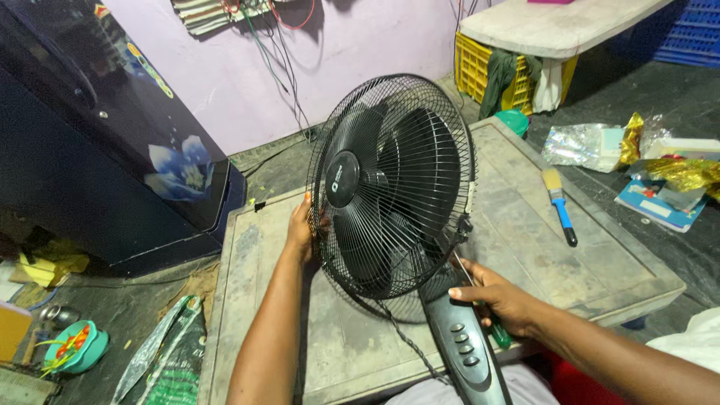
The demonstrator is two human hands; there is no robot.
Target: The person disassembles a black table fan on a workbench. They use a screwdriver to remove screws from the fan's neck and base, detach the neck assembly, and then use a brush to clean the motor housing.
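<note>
Fan (390,187) lies tilted on the low table (540,225), left hand (301,229) gripping the wire guard's rim, right hand (491,296) closed on a screwdriver (496,330) by the neck; looks light but bulky, thin guard probably flexes, so hold rim and neck.

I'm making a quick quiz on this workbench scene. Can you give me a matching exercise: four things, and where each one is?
Things:
1. left hand
2. screwdriver
3. paintbrush
4. fan

Places:
A. lying alone at the board's right side
B. upright in the middle of the board
C. gripping the grille's rim
D. held in the right hand

Pairs: 1-C, 2-D, 3-A, 4-B
</note>
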